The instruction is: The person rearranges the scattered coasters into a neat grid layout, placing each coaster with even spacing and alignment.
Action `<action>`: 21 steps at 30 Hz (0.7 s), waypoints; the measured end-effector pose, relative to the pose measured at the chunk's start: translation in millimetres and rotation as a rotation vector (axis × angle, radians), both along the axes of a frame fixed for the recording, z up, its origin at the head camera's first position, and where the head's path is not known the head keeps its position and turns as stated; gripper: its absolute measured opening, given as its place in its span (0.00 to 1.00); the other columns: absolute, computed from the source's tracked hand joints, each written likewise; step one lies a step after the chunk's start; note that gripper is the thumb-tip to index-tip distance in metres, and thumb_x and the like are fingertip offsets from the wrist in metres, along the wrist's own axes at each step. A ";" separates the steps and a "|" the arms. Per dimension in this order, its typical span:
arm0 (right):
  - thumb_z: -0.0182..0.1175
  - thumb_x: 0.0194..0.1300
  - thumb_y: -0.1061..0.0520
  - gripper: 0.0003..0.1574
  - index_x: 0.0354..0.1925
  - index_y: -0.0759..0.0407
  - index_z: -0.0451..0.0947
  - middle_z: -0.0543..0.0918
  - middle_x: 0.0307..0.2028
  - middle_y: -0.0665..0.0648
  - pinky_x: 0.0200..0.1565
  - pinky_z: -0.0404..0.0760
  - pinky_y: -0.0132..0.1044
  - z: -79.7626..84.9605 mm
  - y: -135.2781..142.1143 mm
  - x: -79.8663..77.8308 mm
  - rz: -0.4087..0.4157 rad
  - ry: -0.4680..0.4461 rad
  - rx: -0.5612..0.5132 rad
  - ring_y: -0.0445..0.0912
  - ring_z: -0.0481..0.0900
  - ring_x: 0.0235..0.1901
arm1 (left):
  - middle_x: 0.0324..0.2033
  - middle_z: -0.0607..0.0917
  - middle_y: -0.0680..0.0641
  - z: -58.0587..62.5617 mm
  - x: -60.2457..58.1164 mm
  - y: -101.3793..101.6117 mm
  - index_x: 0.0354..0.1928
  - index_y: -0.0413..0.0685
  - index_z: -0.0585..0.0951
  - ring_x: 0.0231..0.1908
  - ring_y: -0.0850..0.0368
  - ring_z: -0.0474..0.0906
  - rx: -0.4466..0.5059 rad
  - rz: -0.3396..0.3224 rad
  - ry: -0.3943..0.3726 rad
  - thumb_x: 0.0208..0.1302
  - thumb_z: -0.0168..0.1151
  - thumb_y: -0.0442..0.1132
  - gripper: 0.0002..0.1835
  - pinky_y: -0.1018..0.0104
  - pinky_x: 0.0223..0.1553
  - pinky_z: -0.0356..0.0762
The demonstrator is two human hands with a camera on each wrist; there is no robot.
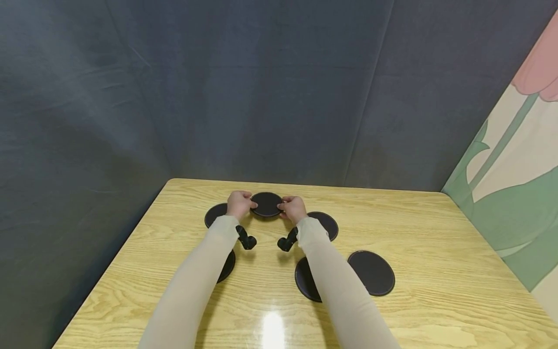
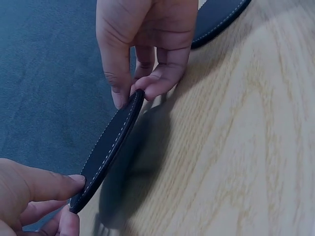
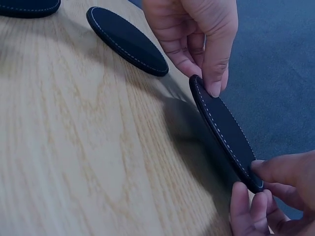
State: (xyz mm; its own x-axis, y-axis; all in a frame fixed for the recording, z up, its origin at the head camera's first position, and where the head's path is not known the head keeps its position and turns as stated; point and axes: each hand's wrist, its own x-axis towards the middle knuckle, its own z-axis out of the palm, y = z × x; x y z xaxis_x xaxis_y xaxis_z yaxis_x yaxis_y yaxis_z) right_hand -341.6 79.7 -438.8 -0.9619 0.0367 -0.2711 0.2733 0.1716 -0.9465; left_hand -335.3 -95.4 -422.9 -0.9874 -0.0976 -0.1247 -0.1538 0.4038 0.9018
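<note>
A round black coaster with pale edge stitching is held between both hands near the table's far edge. My left hand pinches its left rim, thumb on the upper face and fingers beneath. The opposite rim is pinched the same way by my right hand. In the left wrist view the coaster is raised over the wood, its shadow falling on the table below. From the right wrist, the coaster's stitched edge appears tilted between the two hands.
Several like coasters lie on the wooden table: one by the left wrist, another partly behind the left forearm, others by the right wrist, partly under the right forearm and farther right. A dark curtain hangs behind.
</note>
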 end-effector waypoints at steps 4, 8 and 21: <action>0.57 0.67 0.68 0.29 0.66 0.67 0.68 0.72 0.63 0.66 0.28 0.79 0.24 5.2 0.9 5.5 0.003 0.010 -0.033 0.39 0.79 0.32 | 0.59 0.78 0.38 3.5 3.3 -1.4 0.60 0.37 0.77 0.60 0.43 0.74 0.003 -0.003 0.002 0.59 0.66 0.30 0.25 0.52 0.58 0.76; 0.57 0.67 0.68 0.29 0.66 0.66 0.68 0.73 0.62 0.66 0.29 0.79 0.25 8.3 4.8 6.7 0.017 0.023 -0.040 0.39 0.79 0.33 | 0.58 0.79 0.38 7.1 3.6 -0.6 0.58 0.37 0.79 0.59 0.43 0.74 0.012 0.013 0.005 0.58 0.67 0.30 0.23 0.53 0.59 0.75; 0.58 0.65 0.70 0.30 0.65 0.67 0.68 0.73 0.44 0.56 0.31 0.80 0.25 15.4 16.3 11.0 0.044 0.039 -0.164 0.37 0.79 0.31 | 0.54 0.81 0.36 13.3 6.2 0.3 0.53 0.33 0.81 0.58 0.45 0.75 0.075 0.021 0.064 0.54 0.68 0.27 0.21 0.57 0.61 0.73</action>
